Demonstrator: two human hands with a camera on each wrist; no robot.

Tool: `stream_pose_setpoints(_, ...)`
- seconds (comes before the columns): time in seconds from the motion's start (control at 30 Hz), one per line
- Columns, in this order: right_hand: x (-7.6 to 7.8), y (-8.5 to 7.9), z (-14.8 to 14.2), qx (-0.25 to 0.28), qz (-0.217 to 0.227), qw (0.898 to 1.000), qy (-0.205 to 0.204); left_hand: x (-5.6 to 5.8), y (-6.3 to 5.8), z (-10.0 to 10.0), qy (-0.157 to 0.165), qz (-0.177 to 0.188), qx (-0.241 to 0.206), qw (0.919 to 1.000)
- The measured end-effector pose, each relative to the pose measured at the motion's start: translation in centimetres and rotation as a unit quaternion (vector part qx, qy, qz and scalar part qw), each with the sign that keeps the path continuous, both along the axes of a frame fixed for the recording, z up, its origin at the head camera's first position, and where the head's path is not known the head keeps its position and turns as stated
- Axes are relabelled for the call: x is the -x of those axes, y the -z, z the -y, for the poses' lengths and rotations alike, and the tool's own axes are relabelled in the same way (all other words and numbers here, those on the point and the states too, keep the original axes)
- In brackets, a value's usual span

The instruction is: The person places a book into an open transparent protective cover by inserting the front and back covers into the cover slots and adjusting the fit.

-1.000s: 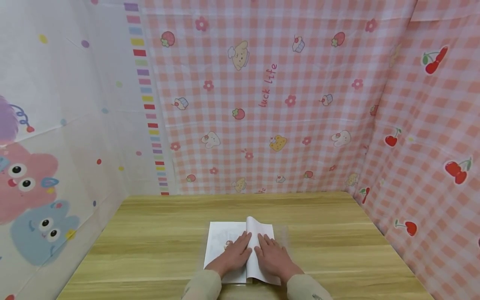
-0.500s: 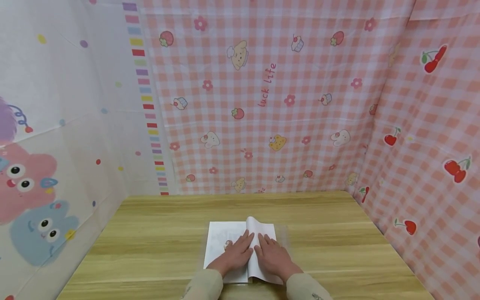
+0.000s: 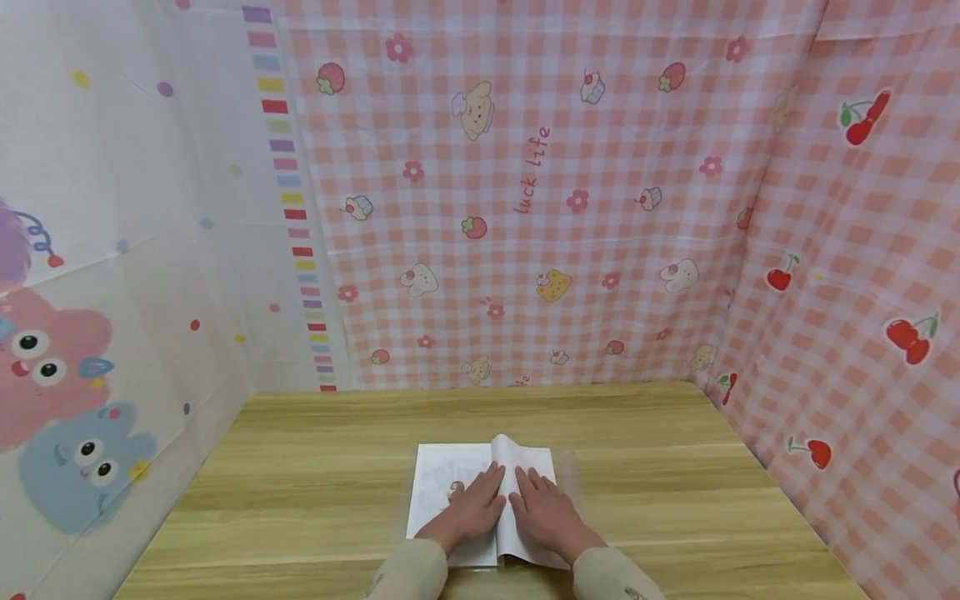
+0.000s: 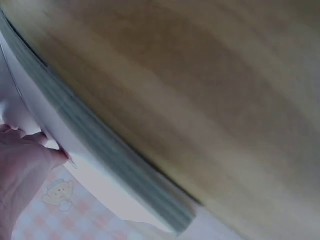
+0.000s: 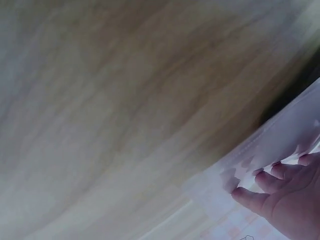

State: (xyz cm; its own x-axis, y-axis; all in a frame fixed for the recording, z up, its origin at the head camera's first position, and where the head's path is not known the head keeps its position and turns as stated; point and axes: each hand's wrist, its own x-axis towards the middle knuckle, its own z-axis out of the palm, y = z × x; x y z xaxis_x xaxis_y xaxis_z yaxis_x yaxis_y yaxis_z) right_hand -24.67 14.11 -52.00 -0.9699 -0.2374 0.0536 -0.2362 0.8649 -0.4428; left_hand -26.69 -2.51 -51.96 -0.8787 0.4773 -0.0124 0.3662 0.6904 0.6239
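An open book lies on the wooden table, with a small printed figure on its left page. Its right page bulges up in a curve beside the fold. My left hand rests on the left page with fingers stretched toward the fold. On the right page, my right hand presses with extended fingers. The left wrist view shows the thick page edges beside the left hand. In the right wrist view, the right hand's fingers touch the pale page.
A clear plastic margin sticks out past the book's right side. The wooden table extends around it. Pink checked cloth hangs behind and at the right; a white cartoon-printed cloth hangs at the left.
The right page's outer edge has shifted slightly to the right under the right hand. Both hands stay in nearly the same place.
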Motion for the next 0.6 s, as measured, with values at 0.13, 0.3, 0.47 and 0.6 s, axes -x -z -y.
stream_pose_setpoints(0.13,0.2,0.1,-0.2,-0.029,-0.006,1.0,0.002,0.0,-0.1,-0.2,-0.001,-0.015,0.011,0.9998)
stream_pose_setpoints(0.3,0.2,0.2,-0.3,-0.036,-0.01,0.999,-0.002,-0.2,0.5,-0.5,-0.001,-0.069,0.055,0.9961)
stream_pose_setpoints(0.47,-0.1,0.1,-0.2,-0.026,-0.007,1.0,-0.001,-0.5,1.1,-0.5,0.011,-0.097,0.072,0.9926)
stream_pose_setpoints(0.6,-0.2,0.0,-0.1,-0.035,-0.019,0.999,-0.005,-0.4,1.0,-0.3,0.013,-0.042,0.035,0.9984)
